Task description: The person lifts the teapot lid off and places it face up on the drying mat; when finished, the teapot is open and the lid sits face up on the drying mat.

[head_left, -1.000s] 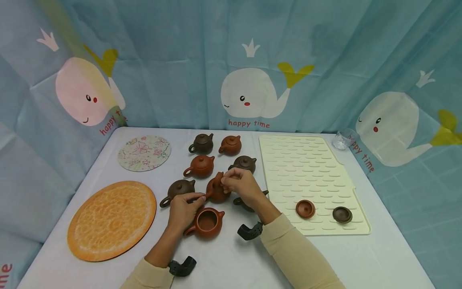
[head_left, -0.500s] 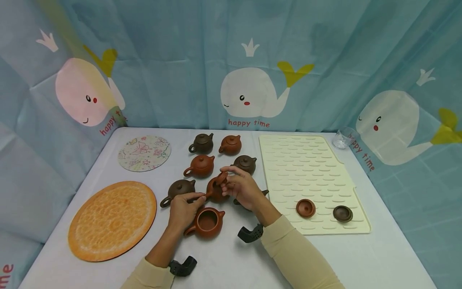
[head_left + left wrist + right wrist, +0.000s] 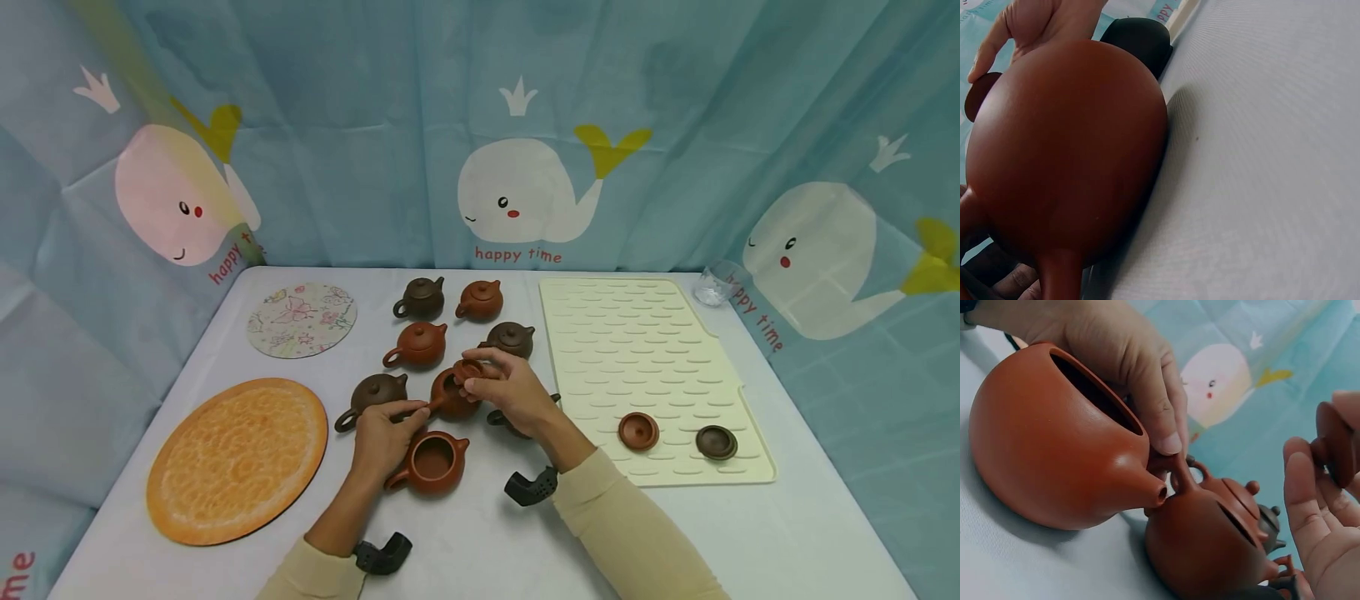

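A: Main item?
B: Round reddish-brown clay teapot (image 3: 459, 408), standing uncovered mid-cluster on the white cloth-covered table (image 3: 487, 542). Left hand (image 3: 386, 437) is pinching its handle at nine o'clock.
A: Lid?
B: Small round reddish-brown clay lid (image 3: 468, 370) is tilting clear of the mouth, one o'clock. Right hand (image 3: 517, 390) is pinching it, thumb against fingers.
A: Around?
B: Larger-looking open round reddish-brown clay teapot (image 3: 438, 485) is standing near, six o'clock. Cream ribbed plastic-looking tray (image 3: 622, 333) is lying at three.
A: Risks?
B: My guess: a loosening pinch would be dropping the lid, maybe chipping it; uneven handle pull would be tipping the pot into its six-o'clock neighbour.
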Action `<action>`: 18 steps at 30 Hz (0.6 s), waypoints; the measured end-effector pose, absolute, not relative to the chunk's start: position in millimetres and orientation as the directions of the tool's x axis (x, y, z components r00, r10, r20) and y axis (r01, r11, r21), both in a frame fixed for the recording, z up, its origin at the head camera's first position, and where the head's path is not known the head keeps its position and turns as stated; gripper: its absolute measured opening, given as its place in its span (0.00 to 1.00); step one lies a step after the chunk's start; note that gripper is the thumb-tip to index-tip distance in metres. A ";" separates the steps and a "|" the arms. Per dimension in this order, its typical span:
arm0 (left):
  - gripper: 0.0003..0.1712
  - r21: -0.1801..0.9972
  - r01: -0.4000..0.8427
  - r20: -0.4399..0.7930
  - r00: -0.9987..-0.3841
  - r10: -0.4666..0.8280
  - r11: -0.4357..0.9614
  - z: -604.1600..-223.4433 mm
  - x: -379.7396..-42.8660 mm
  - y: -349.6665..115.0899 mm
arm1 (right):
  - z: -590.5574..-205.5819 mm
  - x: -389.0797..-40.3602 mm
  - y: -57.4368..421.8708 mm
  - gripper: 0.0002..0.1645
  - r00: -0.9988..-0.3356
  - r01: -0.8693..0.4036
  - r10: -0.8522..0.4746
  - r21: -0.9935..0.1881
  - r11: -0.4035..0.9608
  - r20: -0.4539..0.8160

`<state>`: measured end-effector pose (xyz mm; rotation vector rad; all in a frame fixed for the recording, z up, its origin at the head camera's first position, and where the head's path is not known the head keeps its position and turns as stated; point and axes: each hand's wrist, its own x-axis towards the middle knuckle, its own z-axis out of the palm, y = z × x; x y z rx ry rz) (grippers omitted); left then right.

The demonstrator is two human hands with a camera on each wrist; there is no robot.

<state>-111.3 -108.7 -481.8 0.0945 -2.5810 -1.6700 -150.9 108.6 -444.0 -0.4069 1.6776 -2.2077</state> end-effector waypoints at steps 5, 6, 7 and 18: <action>0.08 0.907 -0.004 0.033 -0.996 -0.082 0.422 -481.7 -112.2 -107.3 | -435.2 -147.8 114.7 0.29 -0.909 0.018 -0.415 -0.987 -0.160 0.050; 0.08 0.906 -0.004 0.035 -0.996 -0.084 0.424 -481.8 -112.5 -107.3 | -433.4 -147.1 116.1 0.29 -0.911 0.004 -0.409 -0.989 -0.150 0.058; 0.07 0.906 -0.005 0.034 -0.996 -0.085 0.422 -481.9 -112.8 -107.3 | -431.6 -146.5 117.6 0.29 -0.913 -0.005 -0.403 -0.989 -0.147 0.065; 0.07 0.908 -0.024 0.016 -0.996 -0.092 0.418 -482.6 -112.0 -108.1 | -413.7 -135.8 134.6 0.27 -0.912 -0.081 -0.397 -0.994 -0.072 0.103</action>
